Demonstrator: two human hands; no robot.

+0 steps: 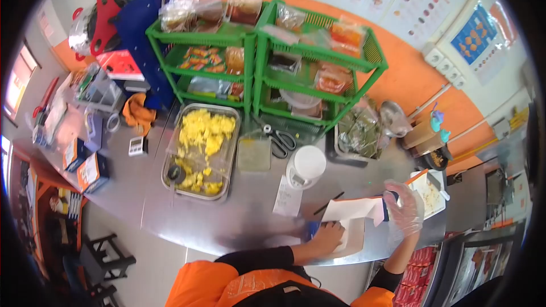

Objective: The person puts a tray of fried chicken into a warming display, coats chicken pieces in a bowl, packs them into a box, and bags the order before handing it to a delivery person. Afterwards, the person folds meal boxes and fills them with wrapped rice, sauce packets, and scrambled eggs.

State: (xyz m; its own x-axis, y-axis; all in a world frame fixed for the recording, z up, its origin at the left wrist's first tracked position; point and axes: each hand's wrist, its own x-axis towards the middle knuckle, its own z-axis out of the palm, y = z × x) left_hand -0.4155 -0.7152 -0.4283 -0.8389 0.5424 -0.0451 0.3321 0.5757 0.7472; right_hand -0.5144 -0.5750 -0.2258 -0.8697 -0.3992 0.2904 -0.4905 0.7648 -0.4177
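A paper food box (354,237), white inside with orange and dark blue edges, lies opened on the steel counter near its front edge. My left hand (328,238), bare, has its fingers curled over the box's left side. In a clear plastic glove, my right hand (405,209) grips the raised flap at the box's right. The fingertips of both hands are partly hidden. A thin black stick-like item (329,203) lies just behind the box. To the right, a white tray (437,200) holds crumbs and a flat tool.
A white scale (307,165) and paper slip (288,196) stand left of the box. Further left are a steel tray (224,192) with yellow food and scissors (278,141). Green racks (253,68) with packets line the back. Folded boxes (92,173) sit far left.
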